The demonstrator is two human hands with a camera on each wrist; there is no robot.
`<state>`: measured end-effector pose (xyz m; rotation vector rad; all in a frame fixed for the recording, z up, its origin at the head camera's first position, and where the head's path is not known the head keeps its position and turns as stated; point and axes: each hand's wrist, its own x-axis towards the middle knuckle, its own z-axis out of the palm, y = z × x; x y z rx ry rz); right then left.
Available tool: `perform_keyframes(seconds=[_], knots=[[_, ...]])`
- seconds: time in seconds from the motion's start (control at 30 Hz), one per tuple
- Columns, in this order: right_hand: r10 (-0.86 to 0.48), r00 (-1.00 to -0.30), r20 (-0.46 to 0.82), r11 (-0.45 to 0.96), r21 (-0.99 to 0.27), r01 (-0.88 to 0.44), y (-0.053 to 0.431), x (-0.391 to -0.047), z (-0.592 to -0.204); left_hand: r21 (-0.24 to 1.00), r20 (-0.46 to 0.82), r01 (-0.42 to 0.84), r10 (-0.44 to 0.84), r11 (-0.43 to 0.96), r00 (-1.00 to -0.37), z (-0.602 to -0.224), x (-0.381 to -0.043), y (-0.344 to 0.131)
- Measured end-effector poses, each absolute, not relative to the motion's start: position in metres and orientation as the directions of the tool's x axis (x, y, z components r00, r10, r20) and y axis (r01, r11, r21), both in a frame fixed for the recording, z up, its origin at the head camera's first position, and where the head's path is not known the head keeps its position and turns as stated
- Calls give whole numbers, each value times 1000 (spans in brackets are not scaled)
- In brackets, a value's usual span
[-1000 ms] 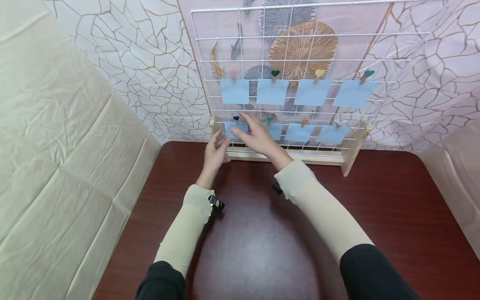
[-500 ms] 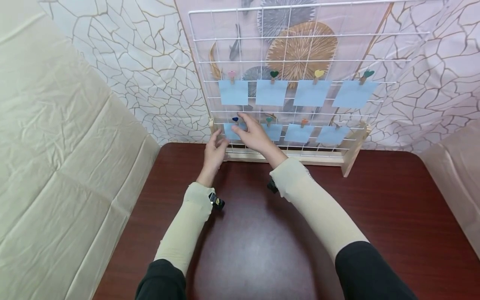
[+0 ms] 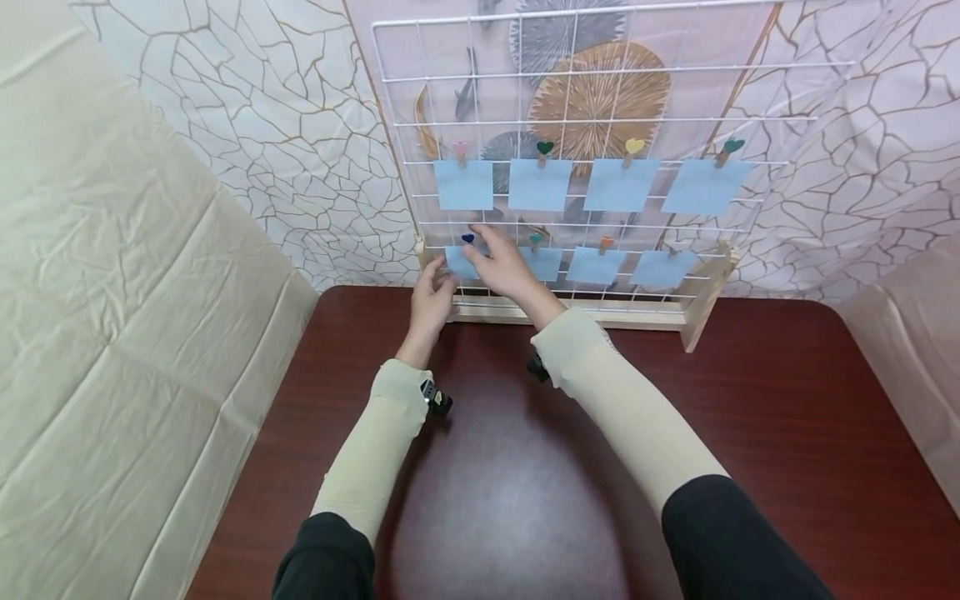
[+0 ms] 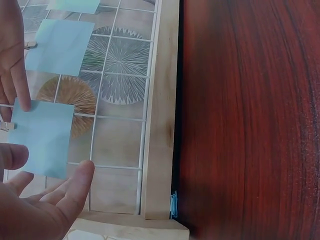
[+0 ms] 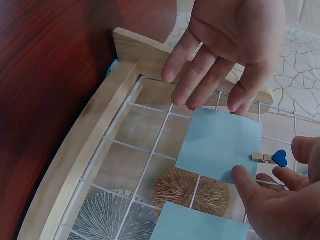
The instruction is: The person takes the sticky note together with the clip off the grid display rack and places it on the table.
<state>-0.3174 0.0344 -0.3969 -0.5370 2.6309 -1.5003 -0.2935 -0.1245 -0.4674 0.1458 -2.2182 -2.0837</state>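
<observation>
Got the left hand (image 3: 431, 308) relaxed, with fingers (image 5: 210, 85) fairly straight at the left edge of a pale blue card (image 5: 217, 142). Got the right hand (image 3: 510, 268) unclenched too, with thumb (image 5: 242, 177) at that card's upper right corner, just beside a blue heart clip (image 5: 279, 158); can't tell about pressure. Hangs at the bottom left of a white wire grid (image 3: 570, 13), among eight cards (image 3: 540, 185) in two rows of four. Reaching nearly straight ahead with the left forearm (image 3: 375, 467), slanting leftward with the right forearm (image 3: 637, 400). Ends below in a wooden base (image 3: 630, 318), near the far edge of a dark red table (image 3: 510, 467). Leaves tabletop to move over between the forearms. Bordered left by cream cloth (image 3: 150, 333), behind by a crackle-patterned backdrop (image 3: 300, 167).
</observation>
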Motion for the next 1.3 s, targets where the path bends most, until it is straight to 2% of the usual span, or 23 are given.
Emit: perform_keyframes(seconds=[0.43, 0.83, 1.3], knots=[[-307, -940, 153, 452, -845, -285, 30, -320, -400, 993, 42, 26, -143, 112, -989, -460, -302, -119], [-180, -952, 249, 505, -807, -306, 22, -323, -404, 977, 94, 45, -233, 207, -968, -461, -306, -115], [-177, -926, 334, 526, -763, -375, 24, -325, -404, 961, 103, 21, -287, 275, -952, -456, -310, -112]])
